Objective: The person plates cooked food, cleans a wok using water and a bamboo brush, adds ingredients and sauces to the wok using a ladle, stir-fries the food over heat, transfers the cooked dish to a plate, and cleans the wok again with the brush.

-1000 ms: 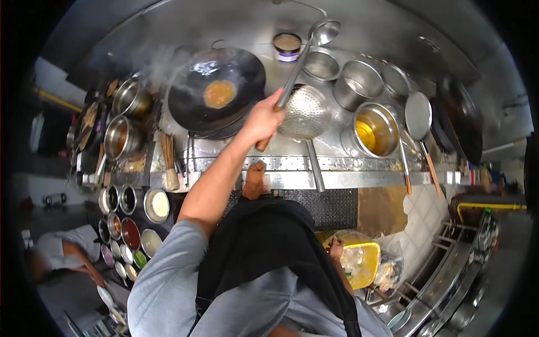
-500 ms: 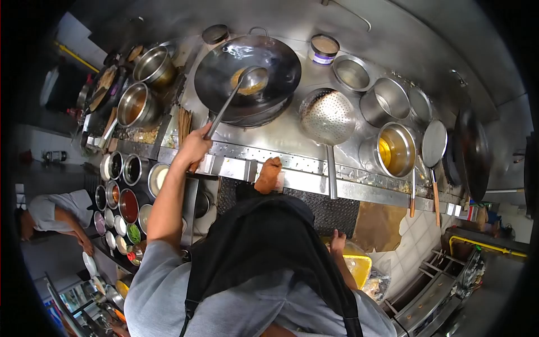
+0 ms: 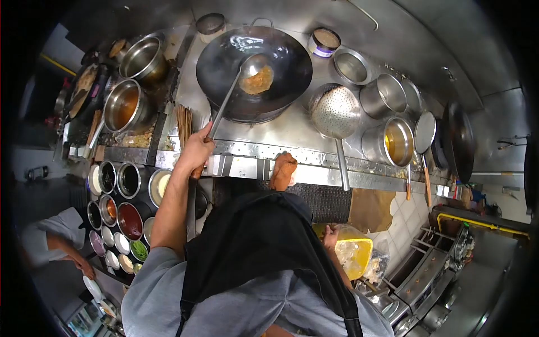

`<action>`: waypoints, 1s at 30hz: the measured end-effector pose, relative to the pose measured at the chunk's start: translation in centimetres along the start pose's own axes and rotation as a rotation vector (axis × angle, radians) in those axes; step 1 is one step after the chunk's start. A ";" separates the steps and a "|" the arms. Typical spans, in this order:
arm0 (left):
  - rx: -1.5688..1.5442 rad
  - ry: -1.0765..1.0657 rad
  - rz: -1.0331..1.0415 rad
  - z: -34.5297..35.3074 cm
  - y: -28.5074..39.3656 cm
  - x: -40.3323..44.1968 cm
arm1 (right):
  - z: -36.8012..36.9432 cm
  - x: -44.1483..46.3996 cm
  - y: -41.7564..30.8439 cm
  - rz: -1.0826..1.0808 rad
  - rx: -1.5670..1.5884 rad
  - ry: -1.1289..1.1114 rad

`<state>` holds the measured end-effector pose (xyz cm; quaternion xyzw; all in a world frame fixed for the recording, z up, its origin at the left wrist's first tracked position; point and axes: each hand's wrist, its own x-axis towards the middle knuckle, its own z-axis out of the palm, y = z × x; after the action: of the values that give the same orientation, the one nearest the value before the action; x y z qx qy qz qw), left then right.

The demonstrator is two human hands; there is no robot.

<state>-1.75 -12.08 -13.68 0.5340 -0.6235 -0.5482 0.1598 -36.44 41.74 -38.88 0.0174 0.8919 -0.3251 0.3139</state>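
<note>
In my left hand (image 3: 195, 151), closed around the handle, is a long metal ladle (image 3: 227, 100). Its bowl rests inside the large black wok (image 3: 216, 67), over the far edge of a patch of golden-brown food (image 3: 258, 81). The wok sits on a stove ring at the counter's left part. My right hand (image 3: 330, 237) hangs low on my right with its fingers loosely apart and nothing visible in them. Right beside it is a yellow container (image 3: 364, 247); whether they touch I cannot tell.
A perforated strainer (image 3: 336, 111), a pot of yellow oil (image 3: 397, 143) and other pots stand right of the wok. A brown cloth (image 3: 283, 170) lies on the counter's front edge. Left are sauce tubs (image 3: 130, 220) and a co-worker's hand (image 3: 84, 267) at a white plate.
The ladle bowl has moved up and off the middle of the food, uncovering it. My left hand stays on the handle. The whole view has shifted slightly.
</note>
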 end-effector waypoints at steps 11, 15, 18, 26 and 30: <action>-0.003 -0.117 -0.047 -3.6 -0.7 3.5 | 3.2 -10.9 -5.4 0.085 -0.048 -0.003; 0.119 -0.006 0.141 -3.7 -3.8 4.2 | 4.0 -11.4 -6.6 0.040 -0.125 -0.001; 0.289 0.143 0.306 -2.9 -7.0 5.0 | 4.5 -10.4 -7.1 0.000 -0.132 -0.028; 0.175 -0.041 0.002 -2.5 -1.9 -1.7 | 5.3 -0.8 -6.5 -0.486 -0.313 0.021; 0.386 0.124 0.006 -0.4 -0.3 -3.3 | 5.4 -5.9 -20.8 -0.522 -0.195 -0.196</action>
<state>-0.06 -9.40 -12.51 0.5855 -0.7076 -0.3844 0.0942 -33.61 23.21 -26.89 -0.2742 0.8588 -0.3077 0.3045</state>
